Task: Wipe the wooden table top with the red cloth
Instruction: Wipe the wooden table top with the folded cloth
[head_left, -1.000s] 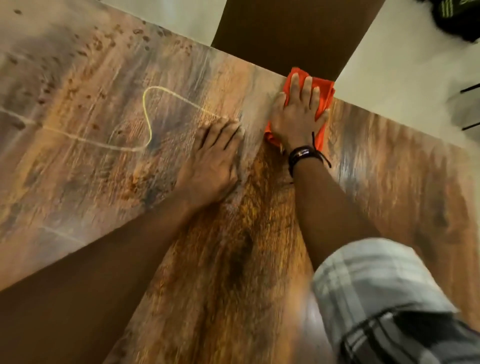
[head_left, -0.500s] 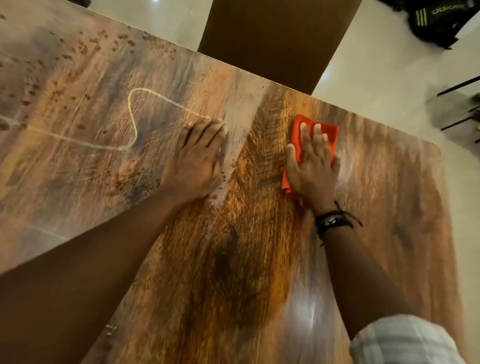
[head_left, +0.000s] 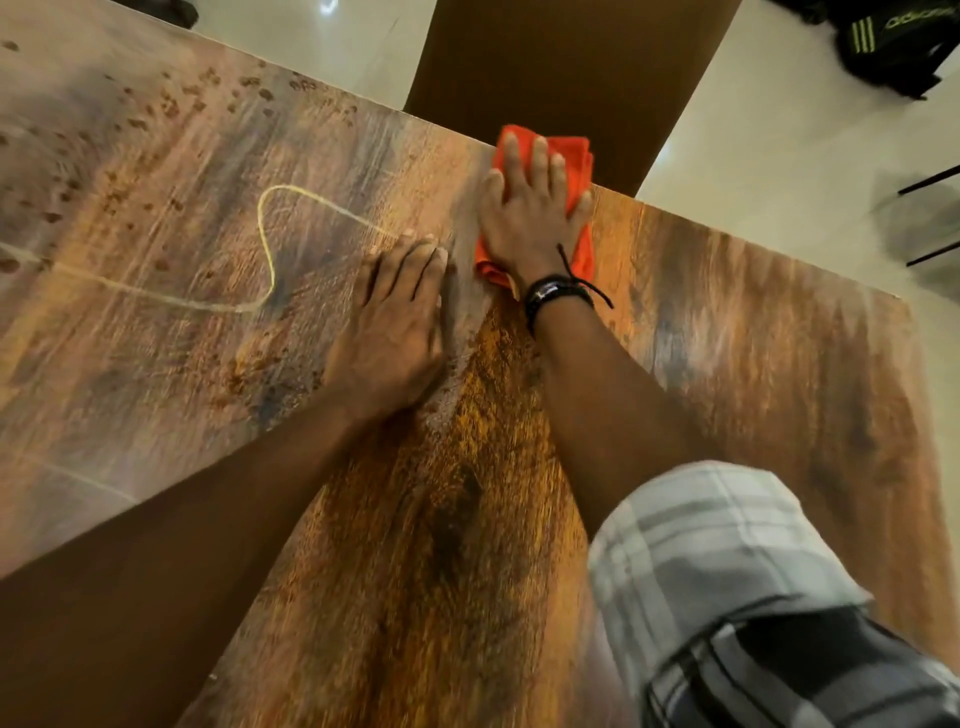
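Note:
The wooden table top (head_left: 753, 332) fills most of the view, with streaked brown and orange grain. A folded red cloth (head_left: 579, 161) lies at the table's far edge, partly over it. My right hand (head_left: 530, 208) presses flat on the cloth, fingers spread and pointing away from me, a black band on the wrist. My left hand (head_left: 397, 317) rests flat on the bare wood just left of the cloth, fingers together, holding nothing. Most of the cloth is hidden under my right hand.
A pale looping line (head_left: 270, 249) and dark specks (head_left: 171, 104) mark the left part of the table. A brown panel (head_left: 561, 67) stands beyond the far edge. A black bag (head_left: 893, 47) lies on the pale floor (head_left: 779, 150) at the upper right.
My right hand has pushed the cloth away from me and a little left, from the middle of the table back to its far edge. My left hand stays in place.

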